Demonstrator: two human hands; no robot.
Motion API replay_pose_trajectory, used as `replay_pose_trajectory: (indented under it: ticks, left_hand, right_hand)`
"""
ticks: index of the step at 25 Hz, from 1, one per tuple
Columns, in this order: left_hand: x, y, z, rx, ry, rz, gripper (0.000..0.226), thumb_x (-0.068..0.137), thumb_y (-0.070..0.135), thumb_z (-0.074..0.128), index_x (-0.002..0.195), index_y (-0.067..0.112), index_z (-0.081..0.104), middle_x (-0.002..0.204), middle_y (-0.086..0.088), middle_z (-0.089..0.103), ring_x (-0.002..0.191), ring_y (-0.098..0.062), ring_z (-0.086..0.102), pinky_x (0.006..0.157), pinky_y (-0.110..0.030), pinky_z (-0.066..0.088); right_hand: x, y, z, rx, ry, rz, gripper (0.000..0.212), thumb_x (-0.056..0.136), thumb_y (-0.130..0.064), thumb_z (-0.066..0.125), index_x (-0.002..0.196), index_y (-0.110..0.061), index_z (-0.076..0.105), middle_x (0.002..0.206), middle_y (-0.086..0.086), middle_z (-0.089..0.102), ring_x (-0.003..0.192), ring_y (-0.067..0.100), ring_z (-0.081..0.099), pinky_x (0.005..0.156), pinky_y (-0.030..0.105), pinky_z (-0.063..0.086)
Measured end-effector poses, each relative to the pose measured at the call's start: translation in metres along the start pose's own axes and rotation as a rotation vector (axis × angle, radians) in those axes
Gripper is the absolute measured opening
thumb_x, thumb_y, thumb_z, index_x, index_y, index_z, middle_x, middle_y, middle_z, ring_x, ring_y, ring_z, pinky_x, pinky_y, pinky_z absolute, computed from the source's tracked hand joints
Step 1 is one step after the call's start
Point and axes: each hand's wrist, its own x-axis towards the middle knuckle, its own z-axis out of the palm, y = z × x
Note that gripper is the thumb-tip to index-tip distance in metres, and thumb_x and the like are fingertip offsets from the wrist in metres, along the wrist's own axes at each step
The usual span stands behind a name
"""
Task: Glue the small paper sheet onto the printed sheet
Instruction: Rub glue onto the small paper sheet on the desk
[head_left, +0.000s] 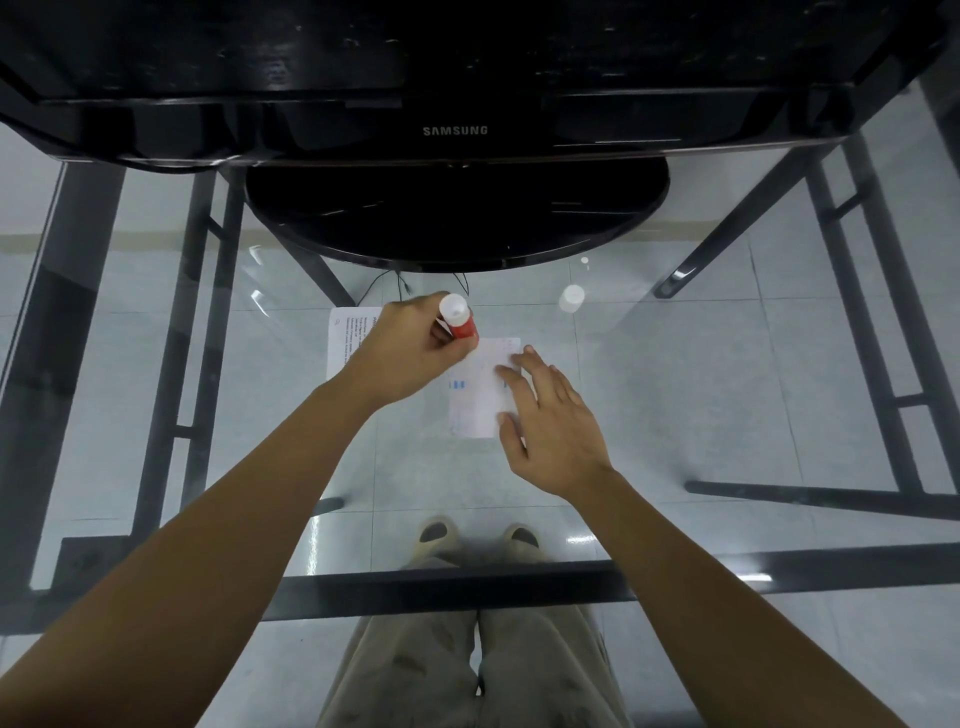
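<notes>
My left hand (410, 345) grips a red glue stick (460, 319) with a white end, held upright with its lower end down at the small paper sheet (478, 395). That small white sheet lies on the glass table. My right hand (545, 415) rests flat on its right edge, fingers spread and pressing it down. The printed sheet (349, 338) lies to the left, mostly hidden under my left hand, with lines of text showing along its left part.
A white glue cap (571, 298) stands on the glass table (727, 395) to the right of the sheets. A black Samsung monitor (455, 130) with a round black base (457, 218) stands close behind them. Black table frame bars and my legs show through the glass.
</notes>
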Motion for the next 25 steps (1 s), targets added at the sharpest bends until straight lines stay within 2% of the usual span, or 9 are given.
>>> replay_pose_trajectory:
  ticks: [2,6,9,12,16,20,23,25]
  left_hand:
    - [0.004,0.001,-0.002,-0.042,0.025,0.001,0.016,0.079,0.027,0.069,0.09,0.018,0.062,0.085,0.001,0.071,0.075,-0.011,0.065,0.076,-0.032,0.055]
    - [0.003,0.004,0.001,0.053,-0.112,0.07,0.02,0.08,0.032,0.068,0.089,0.016,0.061,0.083,-0.001,0.069,0.074,-0.013,0.064,0.073,-0.036,0.054]
    - [0.007,0.001,0.001,0.05,-0.047,0.035,0.022,0.08,0.034,0.067,0.093,0.017,0.061,0.085,-0.001,0.07,0.076,-0.013,0.063,0.073,-0.031,0.054]
    - [0.008,0.006,0.002,0.058,-0.11,0.084,0.017,0.08,0.033,0.068,0.088,0.019,0.061,0.081,0.002,0.069,0.071,-0.006,0.063,0.069,-0.027,0.053]
    - [0.013,0.009,0.001,0.074,-0.057,0.093,0.017,0.081,0.029,0.068,0.09,0.016,0.061,0.081,0.003,0.067,0.066,-0.002,0.058,0.064,-0.014,0.047]
    - [0.013,0.016,0.003,0.067,-0.159,0.149,0.019,0.081,0.026,0.068,0.094,0.014,0.062,0.085,-0.002,0.069,0.075,-0.013,0.063,0.073,-0.031,0.053]
    - [0.017,0.016,0.002,0.05,-0.07,0.125,0.019,0.081,0.025,0.068,0.094,0.013,0.063,0.086,-0.002,0.069,0.076,-0.014,0.063,0.074,-0.029,0.053]
    - [0.018,0.018,0.003,0.043,-0.135,0.135,0.02,0.081,0.026,0.069,0.096,0.014,0.063,0.087,-0.002,0.069,0.079,-0.015,0.065,0.076,-0.03,0.053]
  right_hand:
    - [0.0,0.0,0.0,0.008,-0.001,0.012,0.051,0.09,-0.037,0.039,0.135,-0.014,0.038,0.145,0.014,0.036,0.134,0.03,0.034,0.109,0.035,0.016]
    - [-0.002,-0.001,0.001,0.046,0.036,0.02,0.049,0.087,-0.036,0.046,0.13,-0.012,0.043,0.136,0.016,0.046,0.128,0.032,0.042,0.105,0.042,0.031]
    - [-0.002,-0.001,0.002,0.029,0.101,0.014,0.043,0.084,-0.033,0.052,0.12,-0.009,0.05,0.128,0.017,0.054,0.12,0.033,0.051,0.1,0.038,0.031]
    - [-0.002,0.0,0.003,0.018,0.121,-0.008,0.04,0.083,-0.032,0.052,0.116,-0.008,0.052,0.124,0.017,0.057,0.119,0.032,0.052,0.1,0.037,0.029]
    - [-0.002,0.001,0.004,0.051,0.081,0.018,0.041,0.085,-0.034,0.052,0.118,-0.01,0.051,0.127,0.017,0.054,0.121,0.032,0.049,0.097,0.041,0.041]
    - [-0.001,0.001,0.003,0.059,0.074,0.012,0.04,0.085,-0.034,0.053,0.117,-0.011,0.05,0.127,0.018,0.053,0.117,0.032,0.052,0.091,0.043,0.048]
    - [-0.001,0.002,0.004,0.065,0.067,0.026,0.04,0.086,-0.036,0.052,0.118,-0.011,0.05,0.131,0.019,0.051,0.116,0.033,0.052,0.091,0.042,0.048]
    - [-0.002,0.002,0.004,0.067,0.079,0.015,0.04,0.086,-0.035,0.052,0.118,-0.011,0.05,0.13,0.019,0.051,0.116,0.033,0.053,0.092,0.041,0.047]
